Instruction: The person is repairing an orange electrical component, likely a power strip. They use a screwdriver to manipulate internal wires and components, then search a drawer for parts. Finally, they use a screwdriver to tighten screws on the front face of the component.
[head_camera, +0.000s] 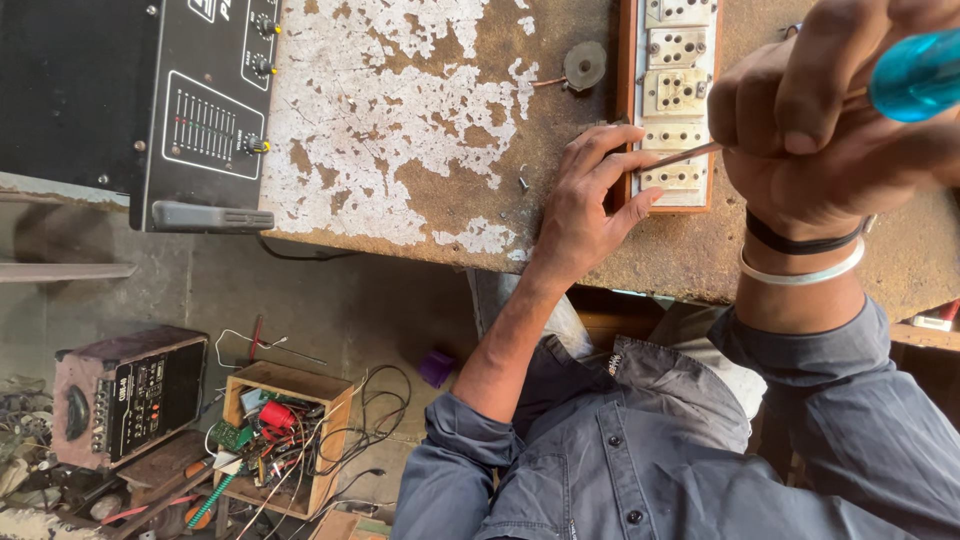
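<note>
My right hand (820, 120) is closed around a screwdriver with a clear blue handle (915, 75). Its thin shaft (685, 155) slants down to the left onto a beige socket plate. That plate is one of several set in a wooden-framed switchboard (625, 100) lying on the table. My left hand (580, 205) rests on the table against the board's near corner. Its fingers press on the frame and the lowest plate (672, 178), just beside the screwdriver tip. A black band and a white bangle circle my right wrist.
The table top (400, 150) is rusty brown with peeling white paint. A black amplifier (200, 110) with knobs stands at its left end. A small round part (585, 65) and a screw (522, 182) lie near the board. On the floor are a wooden box of wires (285, 435) and an old speaker unit (130, 395).
</note>
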